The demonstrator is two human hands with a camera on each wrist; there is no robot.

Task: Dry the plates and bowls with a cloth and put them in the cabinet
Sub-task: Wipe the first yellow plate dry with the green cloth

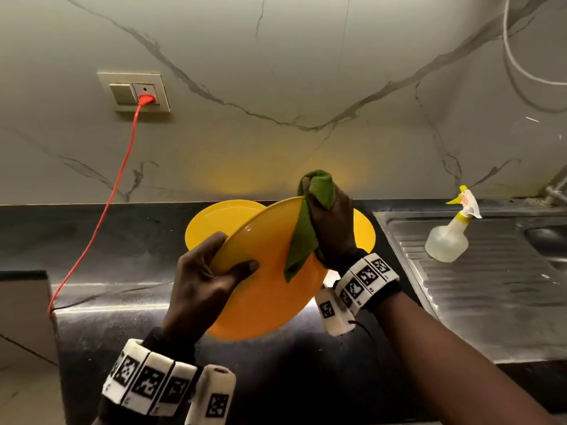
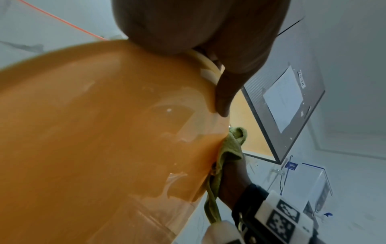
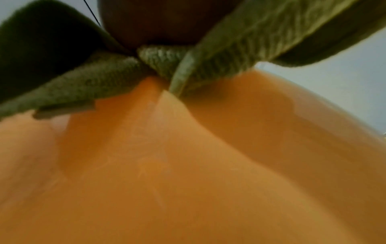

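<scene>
A yellow-orange plate (image 1: 264, 277) is held tilted above the dark counter. My left hand (image 1: 208, 271) grips its left rim, thumb on the upper face and fingers behind. My right hand (image 1: 328, 219) clutches a green cloth (image 1: 306, 228) against the plate's upper right edge; cloth folds hang over the face. In the left wrist view the plate (image 2: 94, 132) fills the frame, with the cloth (image 2: 227, 151) at its right edge. The right wrist view shows the cloth (image 3: 229, 49) bunched on the plate (image 3: 188, 165). Behind, more yellow plates (image 1: 214, 222) lie on the counter.
A steel sink drainboard (image 1: 491, 286) lies to the right with a clear spray bottle (image 1: 451, 234) on it. A red cable (image 1: 116, 191) runs from a wall socket (image 1: 144, 93) down to the counter's left edge. The marble backsplash rises behind.
</scene>
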